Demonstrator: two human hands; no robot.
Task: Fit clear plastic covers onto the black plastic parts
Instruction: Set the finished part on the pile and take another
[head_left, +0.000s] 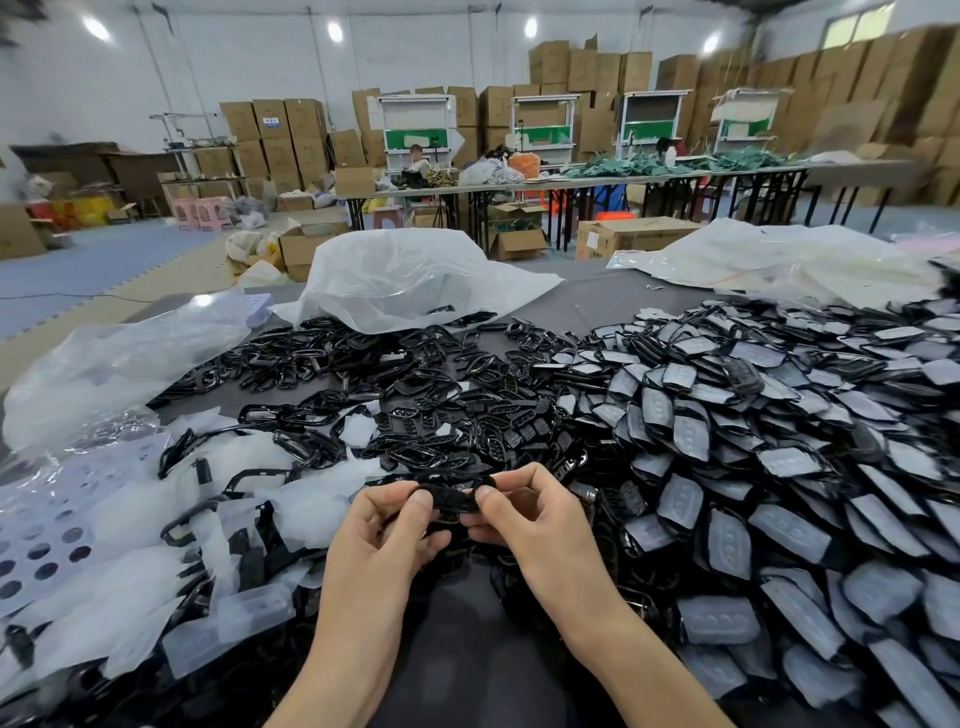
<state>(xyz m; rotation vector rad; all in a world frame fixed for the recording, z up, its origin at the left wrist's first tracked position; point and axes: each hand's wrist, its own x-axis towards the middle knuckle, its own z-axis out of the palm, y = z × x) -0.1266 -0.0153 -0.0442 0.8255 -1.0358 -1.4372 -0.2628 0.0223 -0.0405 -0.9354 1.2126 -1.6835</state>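
The small black part (451, 500), held low over the desk (592, 304), is pinched at either end by the left hand (389, 525) and right hand (530, 514), fingers (418, 501) clamped on its rim; it looks light, stiff and slick, so edge grips seem safest.

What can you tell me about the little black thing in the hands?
The black part is small, long and flat, and looks like dark plastic. It is held sideways in the air. The left hand pinches its left end and the right hand its right end, thumbs on top. Whether a clear cover is on it cannot be told. Loose black pieces lie behind it.
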